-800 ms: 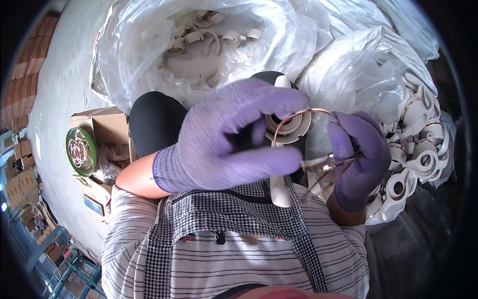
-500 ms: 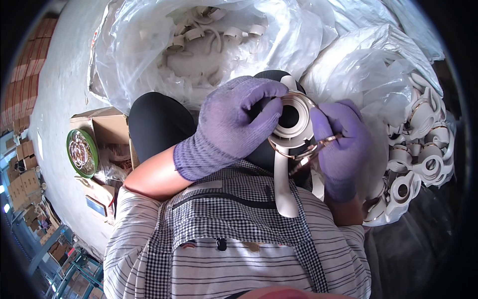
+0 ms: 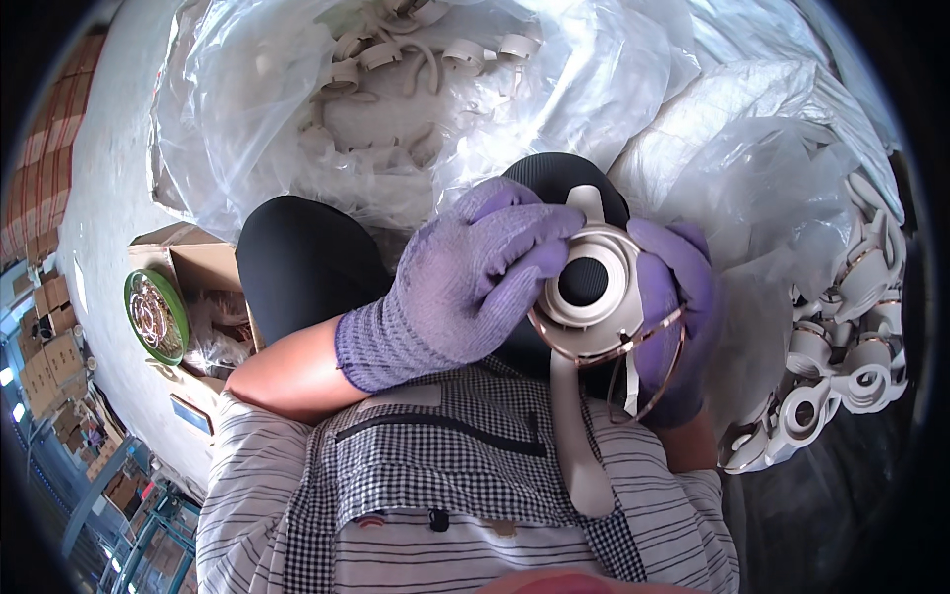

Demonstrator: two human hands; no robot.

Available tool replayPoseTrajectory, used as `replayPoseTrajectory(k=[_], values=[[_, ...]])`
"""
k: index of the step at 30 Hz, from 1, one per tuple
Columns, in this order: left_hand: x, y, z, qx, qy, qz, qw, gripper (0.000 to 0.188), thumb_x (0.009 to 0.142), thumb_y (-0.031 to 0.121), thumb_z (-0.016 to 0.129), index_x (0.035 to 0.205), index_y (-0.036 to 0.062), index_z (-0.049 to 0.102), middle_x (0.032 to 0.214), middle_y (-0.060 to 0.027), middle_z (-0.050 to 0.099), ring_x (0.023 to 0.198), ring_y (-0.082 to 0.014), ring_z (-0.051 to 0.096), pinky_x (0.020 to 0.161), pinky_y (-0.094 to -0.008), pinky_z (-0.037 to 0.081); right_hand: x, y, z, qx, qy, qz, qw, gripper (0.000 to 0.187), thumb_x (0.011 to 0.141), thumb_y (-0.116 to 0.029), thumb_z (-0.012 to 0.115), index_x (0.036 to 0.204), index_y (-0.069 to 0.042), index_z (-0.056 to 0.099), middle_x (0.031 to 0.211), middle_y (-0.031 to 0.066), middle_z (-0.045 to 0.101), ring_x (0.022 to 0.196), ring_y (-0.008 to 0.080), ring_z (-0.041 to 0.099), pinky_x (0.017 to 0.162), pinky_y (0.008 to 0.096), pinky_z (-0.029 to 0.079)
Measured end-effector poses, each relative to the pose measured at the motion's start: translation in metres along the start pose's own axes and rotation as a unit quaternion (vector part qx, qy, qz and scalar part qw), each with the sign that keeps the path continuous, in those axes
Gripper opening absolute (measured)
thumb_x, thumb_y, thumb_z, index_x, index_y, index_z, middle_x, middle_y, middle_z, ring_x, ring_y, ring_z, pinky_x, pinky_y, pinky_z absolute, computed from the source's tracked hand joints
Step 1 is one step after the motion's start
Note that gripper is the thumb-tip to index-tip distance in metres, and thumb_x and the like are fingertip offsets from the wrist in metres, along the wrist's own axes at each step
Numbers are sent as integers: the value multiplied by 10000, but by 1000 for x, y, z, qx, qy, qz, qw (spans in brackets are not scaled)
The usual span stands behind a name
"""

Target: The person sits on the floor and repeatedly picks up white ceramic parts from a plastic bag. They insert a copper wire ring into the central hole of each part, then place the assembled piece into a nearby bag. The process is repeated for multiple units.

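Note:
Between my hands, over my lap, is a white plastic part (image 3: 594,337) with a round stepped collar and a long curved handle pointing toward me. A thin copper-coloured ring (image 3: 626,345) runs along the collar's lower edge. Another thin ring hangs by my right hand, on the part's right side. My left hand (image 3: 450,282), in a purple knit glove, is closed on the collar's upper left edge with thumb and fingers. My right hand (image 3: 685,287), gloved alike, grips the collar's right side; its fingertips are partly hidden. The dark trouser knee shows through the collar's hole.
Ahead, a plastic-lined container (image 3: 237,148) holds several similar white parts (image 3: 465,56). More white parts (image 3: 866,386) are heaped in a clear bag at right. At left, a green round dish (image 3: 181,312) of copper-coloured rings sits on an open cardboard box (image 3: 203,262).
The white part and both hands sit slightly lower in view. My right hand has shifted up along the collar's side, and the loose ring now hangs lower and more openly beside it.

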State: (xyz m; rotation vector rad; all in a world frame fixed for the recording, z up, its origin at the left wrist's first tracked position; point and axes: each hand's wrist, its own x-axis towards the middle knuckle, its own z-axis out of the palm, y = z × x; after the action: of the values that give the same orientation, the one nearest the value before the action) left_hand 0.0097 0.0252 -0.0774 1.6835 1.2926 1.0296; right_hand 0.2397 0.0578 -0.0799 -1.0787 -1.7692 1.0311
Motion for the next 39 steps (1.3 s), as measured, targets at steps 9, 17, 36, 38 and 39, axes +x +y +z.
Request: replayPoseTrajectory(k=[9,17,36,38,39], values=[[-3,-11,-4,-61,-51,25,996,393,975,152,617,1313,-48,635,1085,-156,593,984,-265,586,876,-357,491,-2,23,-12,-32,-67,-71,995,468,869,-306,751,1207,14,704,1029,134,597,902,271,580,783,365,485],[0,-17,-4,-28,-87,50,995,1007,603,466,978,1421,42,572,1341,-177,529,1234,-328,551,1048,-424,449,-14,32,-29,-126,-195,-11,973,1139,452,-654,947,1322,7,624,1153,98,578,1047,280,549,895,429,494],[15,-20,-9,193,-80,140,968,930,645,616,850,1332,37,609,1306,-195,622,1236,-437,556,1108,-569,362,-8,53,-17,-58,-191,36,979,1089,523,-539,974,1362,31,577,1182,143,719,1020,324,715,905,438,577],[15,-23,-8,192,-77,148,967,940,651,622,843,1336,25,601,1297,-198,627,1234,-438,559,1111,-571,359,-4,52,-17,-84,-190,-4,978,1090,534,-538,972,1366,39,569,1183,156,717,1021,326,717,898,429,589],[15,-25,-7,191,-74,152,967,945,653,624,840,1338,19,598,1294,-200,629,1234,-438,559,1113,-573,356,-1,52,-17,-96,-189,-25,977,1091,539,-537,972,1368,43,565,1183,162,715,1022,327,718,895,424,595]])
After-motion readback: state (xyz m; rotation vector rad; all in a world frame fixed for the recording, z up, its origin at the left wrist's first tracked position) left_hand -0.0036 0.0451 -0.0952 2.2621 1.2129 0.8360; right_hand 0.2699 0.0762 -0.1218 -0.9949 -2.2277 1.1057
